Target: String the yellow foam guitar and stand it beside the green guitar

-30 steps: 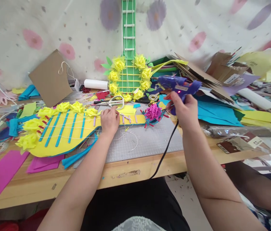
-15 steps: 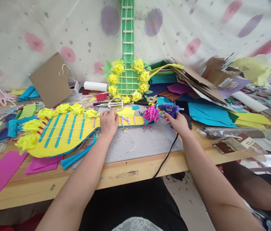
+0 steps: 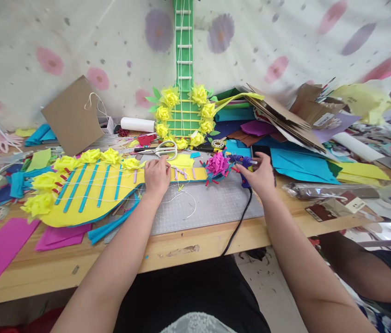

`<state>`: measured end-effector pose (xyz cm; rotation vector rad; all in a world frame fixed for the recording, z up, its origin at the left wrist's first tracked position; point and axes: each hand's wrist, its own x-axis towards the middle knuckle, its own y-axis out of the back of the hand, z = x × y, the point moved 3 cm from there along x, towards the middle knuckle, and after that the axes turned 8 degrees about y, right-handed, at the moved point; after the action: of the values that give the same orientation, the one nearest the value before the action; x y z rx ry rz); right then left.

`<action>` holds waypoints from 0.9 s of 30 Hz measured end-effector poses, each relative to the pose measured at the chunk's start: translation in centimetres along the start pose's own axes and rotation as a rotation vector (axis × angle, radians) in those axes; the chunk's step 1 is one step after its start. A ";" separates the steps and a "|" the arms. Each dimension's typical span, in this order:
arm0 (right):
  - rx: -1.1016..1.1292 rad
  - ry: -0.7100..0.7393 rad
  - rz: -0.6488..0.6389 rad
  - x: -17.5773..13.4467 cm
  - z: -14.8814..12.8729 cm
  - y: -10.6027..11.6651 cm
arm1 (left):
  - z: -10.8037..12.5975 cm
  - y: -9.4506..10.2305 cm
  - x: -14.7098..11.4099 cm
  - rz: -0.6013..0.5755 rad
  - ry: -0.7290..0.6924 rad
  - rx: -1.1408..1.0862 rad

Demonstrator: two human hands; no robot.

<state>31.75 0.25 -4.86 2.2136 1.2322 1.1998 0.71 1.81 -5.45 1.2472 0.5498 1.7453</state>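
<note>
A yellow paper guitar (image 3: pixel 91 189) lies flat, with yellow paper flowers along its far edge and blue and lilac strips across it. My left hand (image 3: pixel 156 176) rests on its neck, fingers together, pinching a white string (image 3: pixel 181 194). The string's loose end curls onto the grey cutting mat (image 3: pixel 202 210). A magenta paper flower (image 3: pixel 217 163) sits at the neck's right end. Just right of it is a dark blue glue gun (image 3: pixel 245 181), its black cord hanging over the table edge. My right hand (image 3: pixel 260 175) is beside the gun, thumb and fingers apart around it.
Behind the yellow guitar stands a green paper guitar (image 3: pixel 183 120) with yellow flowers. Scissors (image 3: pixel 166 150) lie in front of it. Blue paper sheets (image 3: pixel 299 162) and stacked cardboard (image 3: pixel 278 113) lie to the right. A phone (image 3: pixel 263 150) is behind my right hand. Another person's arm (image 3: pixel 358 266) shows at right.
The glue gun has come down beside the magenta flower, and my right hand's fingers have loosened and spread from it. My left hand stays in place on the neck.
</note>
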 end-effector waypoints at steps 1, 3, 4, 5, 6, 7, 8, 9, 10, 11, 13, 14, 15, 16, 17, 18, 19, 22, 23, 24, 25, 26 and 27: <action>-0.010 0.068 0.108 0.0 -1.0 0.9 | 0.0 0.0 0.0 -0.005 0.002 0.004; 0.007 0.206 0.233 -0.2 -3.6 2.2 | 0.1 0.0 0.0 -0.018 0.006 0.011; 0.042 0.272 0.237 -0.4 -5.3 2.6 | 0.1 0.1 0.0 -0.021 0.006 0.014; 0.085 0.328 0.209 -0.7 -7.0 2.6 | 0.1 0.1 0.1 -0.020 0.005 0.015; 0.131 0.375 0.156 -1.0 -8.7 2.3 | 0.1 0.1 0.1 -0.017 0.002 0.015; 0.176 0.413 0.065 -1.3 -10.3 1.6 | 0.1 0.0 0.1 -0.013 0.000 0.014; 0.221 0.445 -0.024 -1.5 -11.8 0.6 | 0.1 0.0 0.1 -0.009 -0.002 0.013; 0.263 0.472 -0.113 -1.8 -13.0 -0.7 | 0.1 0.0 0.1 -0.006 -0.003 0.012; 0.298 0.497 -0.197 -2.0 -14.0 -2.2 | 0.1 0.0 0.1 -0.004 -0.004 0.012; 0.326 0.508 -0.259 -2.0 -14.8 -3.7 | 0.1 0.0 0.0 -0.004 -0.006 0.012; 0.347 0.488 -0.348 -1.9 -15.5 -6.6 | 0.0 0.0 0.0 -0.006 -0.008 0.017; 0.346 0.468 -0.379 -1.7 -15.6 -7.8 | 0.0 0.1 0.0 -0.009 -0.011 0.020; 0.330 0.452 -0.402 -1.6 -15.6 -8.7 | 0.0 0.1 0.0 -0.013 -0.013 0.023; 0.305 0.438 -0.416 -1.5 -15.5 -9.4 | 0.0 0.1 0.0 -0.017 -0.016 0.026; 0.280 0.431 -0.429 -1.4 -15.5 -9.9 | 0.0 0.1 0.0 -0.021 -0.018 0.028; 0.257 0.427 -0.439 -1.4 -15.3 -10.2 | 0.0 0.1 0.0 -0.026 -0.020 0.029; 0.240 0.425 -0.446 -1.5 -15.2 -10.3 | 0.0 0.0 0.0 -0.030 -0.022 0.029; 0.228 0.409 -0.469 -2.0 -14.6 -10.6 | 0.0 -0.1 0.0 -0.036 -0.022 0.029; 0.233 0.403 -0.477 -2.2 -14.3 -10.7 | 0.0 -0.2 0.0 -0.036 -0.022 0.029; 0.240 0.399 -0.485 -2.3 -14.1 -10.8 | 0.0 -0.2 0.0 -0.035 -0.023 0.029; 0.245 0.401 -0.494 -2.5 -13.9 -11.0 | 0.0 -0.2 0.0 -0.036 -0.024 0.031; 0.246 0.409 -0.504 -2.6 -13.7 -11.1 | 0.0 -0.2 0.0 -0.037 -0.024 0.033; 0.246 0.421 -0.513 -2.7 -13.6 -11.2 | 0.1 -0.2 -0.1 -0.038 -0.024 0.036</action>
<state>14.19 3.01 -5.26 1.6587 2.0546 1.3801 0.84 1.84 -5.59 1.2732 0.5896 1.6940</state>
